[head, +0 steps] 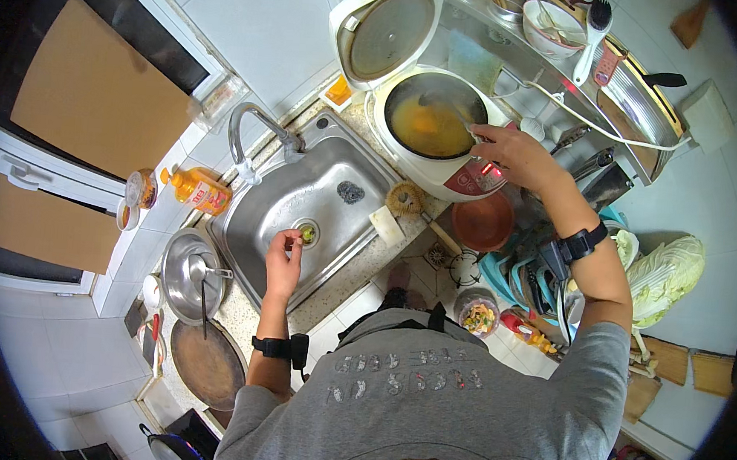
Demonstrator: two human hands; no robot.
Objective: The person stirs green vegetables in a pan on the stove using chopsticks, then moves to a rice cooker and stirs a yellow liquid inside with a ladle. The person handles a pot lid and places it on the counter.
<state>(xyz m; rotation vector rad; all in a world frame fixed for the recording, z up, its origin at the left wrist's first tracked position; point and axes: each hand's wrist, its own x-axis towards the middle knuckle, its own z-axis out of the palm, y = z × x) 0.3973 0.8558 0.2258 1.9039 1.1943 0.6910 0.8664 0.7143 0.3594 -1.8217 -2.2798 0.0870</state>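
Observation:
My right hand (pixel 518 156) grips a long-handled spoon (pixel 461 115) at the front rim of a white rice cooker (pixel 406 146). The spoon's far end dips into yellowish broth (pixel 425 128) in the dark inner pot, where an orange patch shows in the middle. The cooker's lid (pixel 391 36) stands raised. Over the stainless steel sink (pixel 260 216), my left hand (pixel 284 266) has its fingers curled together beside the drain. Green scraps (pixel 307 234) show at the drain, right by the fingertips. Whether those fingers pinch anything cannot be made out.
A faucet (pixel 240 134) arches over the sink's left corner. A round brush (pixel 406 199) and a white sponge (pixel 387 225) lie on the sink's right edge. Left of the sink stand a steel bowl (pixel 177 268) and a round cutting board (pixel 205 366). Napa cabbage (pixel 666 276) lies at right.

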